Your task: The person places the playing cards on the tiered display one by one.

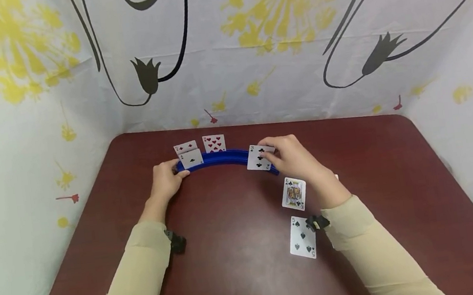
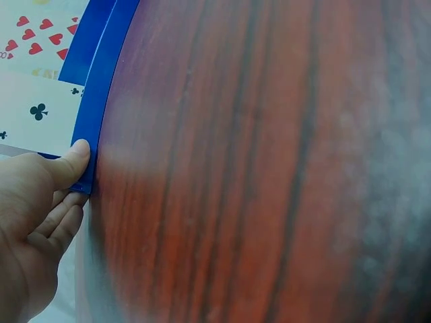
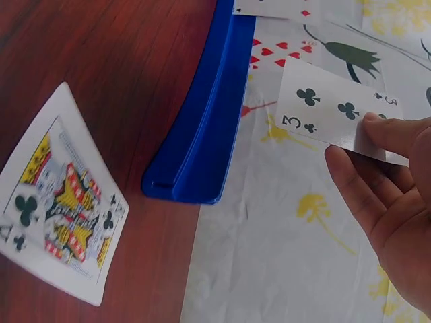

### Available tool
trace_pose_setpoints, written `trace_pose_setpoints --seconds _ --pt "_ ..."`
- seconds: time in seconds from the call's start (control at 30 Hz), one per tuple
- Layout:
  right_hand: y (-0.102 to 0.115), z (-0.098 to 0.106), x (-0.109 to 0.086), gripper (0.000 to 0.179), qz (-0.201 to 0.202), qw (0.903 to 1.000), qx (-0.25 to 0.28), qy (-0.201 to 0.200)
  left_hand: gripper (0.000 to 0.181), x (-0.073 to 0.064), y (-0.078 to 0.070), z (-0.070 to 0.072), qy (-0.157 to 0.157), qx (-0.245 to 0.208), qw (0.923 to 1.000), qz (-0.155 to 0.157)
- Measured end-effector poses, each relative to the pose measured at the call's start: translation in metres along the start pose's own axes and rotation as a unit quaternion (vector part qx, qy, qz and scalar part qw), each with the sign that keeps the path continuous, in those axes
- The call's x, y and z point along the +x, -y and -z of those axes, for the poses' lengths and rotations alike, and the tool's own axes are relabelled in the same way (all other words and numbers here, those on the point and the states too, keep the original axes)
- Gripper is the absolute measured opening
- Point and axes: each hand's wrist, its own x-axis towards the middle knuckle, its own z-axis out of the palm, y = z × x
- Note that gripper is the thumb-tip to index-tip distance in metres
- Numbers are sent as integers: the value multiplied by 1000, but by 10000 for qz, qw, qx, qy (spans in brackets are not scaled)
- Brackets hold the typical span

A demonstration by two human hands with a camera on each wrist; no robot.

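A curved blue card holder [image 1: 226,157] lies across the far part of the table. My left hand [image 1: 165,180] pinches its left end, with the thumb [image 2: 79,158] on the front edge. At that end stand an ace of clubs [image 1: 191,159] and, behind it, a diamonds card [image 1: 185,147]. A hearts card [image 1: 214,143] stands a little further right in the holder. Between thumb and fingers my right hand [image 1: 292,155] pinches a three of clubs [image 3: 323,108]. In the head view that card overlaps the holder's right part.
On the table, nearer than the holder's right end, lie a king of clubs [image 1: 294,193] and a five of spades [image 1: 302,238]. The right forearm passes beside them, and a white edge shows behind it. A patterned cloth [image 1: 229,84] hangs around the table [image 1: 228,227].
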Motion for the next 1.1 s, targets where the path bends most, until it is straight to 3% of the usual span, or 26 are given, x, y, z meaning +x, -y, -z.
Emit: trace_pose_setpoints --seconds 0.27,1.1 --pt "6 -10 17 18 115 9999 -14 -75 49 4 -1 1 -97 -90 9999 -65" --pt "4 -45 39 20 -282 9995 11 -140 49 2 3 -2 -63 -111 9999 6"
